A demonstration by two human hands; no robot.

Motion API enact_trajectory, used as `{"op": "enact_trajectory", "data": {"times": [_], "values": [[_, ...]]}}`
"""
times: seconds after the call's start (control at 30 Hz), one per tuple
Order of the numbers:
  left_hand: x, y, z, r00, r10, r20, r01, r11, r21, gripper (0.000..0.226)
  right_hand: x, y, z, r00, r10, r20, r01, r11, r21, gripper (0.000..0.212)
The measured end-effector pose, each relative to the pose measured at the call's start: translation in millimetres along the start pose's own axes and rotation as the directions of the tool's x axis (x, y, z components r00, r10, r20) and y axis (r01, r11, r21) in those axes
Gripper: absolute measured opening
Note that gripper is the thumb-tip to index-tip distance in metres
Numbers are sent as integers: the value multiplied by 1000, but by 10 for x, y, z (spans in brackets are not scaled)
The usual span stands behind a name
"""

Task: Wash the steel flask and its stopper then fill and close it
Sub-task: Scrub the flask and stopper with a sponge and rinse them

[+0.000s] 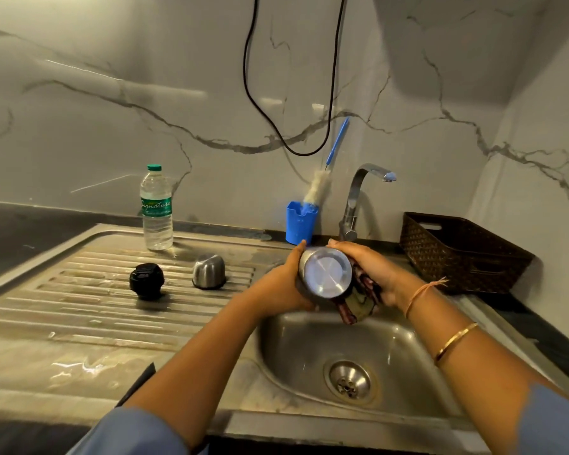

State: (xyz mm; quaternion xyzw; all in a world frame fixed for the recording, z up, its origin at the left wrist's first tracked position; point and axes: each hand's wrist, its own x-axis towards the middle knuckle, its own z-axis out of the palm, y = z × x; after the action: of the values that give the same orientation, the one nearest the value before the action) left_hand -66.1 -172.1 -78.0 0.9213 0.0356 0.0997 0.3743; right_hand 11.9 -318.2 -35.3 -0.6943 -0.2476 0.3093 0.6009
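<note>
Held base-first over the steel sink (296, 349) right of centre, the shiny cylindrical steel flask (326, 272) looks rigid and probably slick, so gripping its body suits: left hand (288, 284) wraps it, right hand (373, 274) clamps a dark patterned cloth (355, 308) against it.

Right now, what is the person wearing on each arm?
Both arms show blue sleeves at the elbow. The right wrist has a frayed orange thread; a thin gold bangle sits above it. No jewellery shows on the left.
</note>
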Motion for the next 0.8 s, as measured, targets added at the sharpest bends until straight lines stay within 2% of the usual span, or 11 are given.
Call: {"op": "enact_trajectory", "data": {"times": [0.07, 0.2, 0.27, 0.37, 0.5, 0.67, 0.8], "values": [[-2, 24, 4, 991, 32, -127, -29, 999, 23, 96, 7, -6, -32, 999, 33, 8, -33, 999, -32, 37], [-15, -16, -11, 981, 43, -190, -45, 999, -5, 85, 11, -16, -48, 996, 84, 18, -85, 996, 34, 39], [-55, -37, -24, 971, 27, -238, -61, 989, -136, 78, 25, -38, -51, 995, 101, -28, -99, 994, 47, 40], [-105, -67, -76, 932, -79, -354, -71, 917, -393, 67, 89, -68, -69, 979, 136, -152, -133, 991, 32, 42], [-111, -123, -338, 857, -215, -469, -88, 835, -543, 56, 188, -52, -43, 969, 125, -214, -118, 992, 46, 39], [-269, -175, -766, 821, -198, -535, -21, 927, -374, 59, 259, 17, 8, 971, 132, -201, -123, 991, 54, 43], [-412, -322, -965, 806, -181, -564, -19, 944, -330, 58, 333, 70, 12, 966, 124, -226, -119, 992, 36, 47]]}}
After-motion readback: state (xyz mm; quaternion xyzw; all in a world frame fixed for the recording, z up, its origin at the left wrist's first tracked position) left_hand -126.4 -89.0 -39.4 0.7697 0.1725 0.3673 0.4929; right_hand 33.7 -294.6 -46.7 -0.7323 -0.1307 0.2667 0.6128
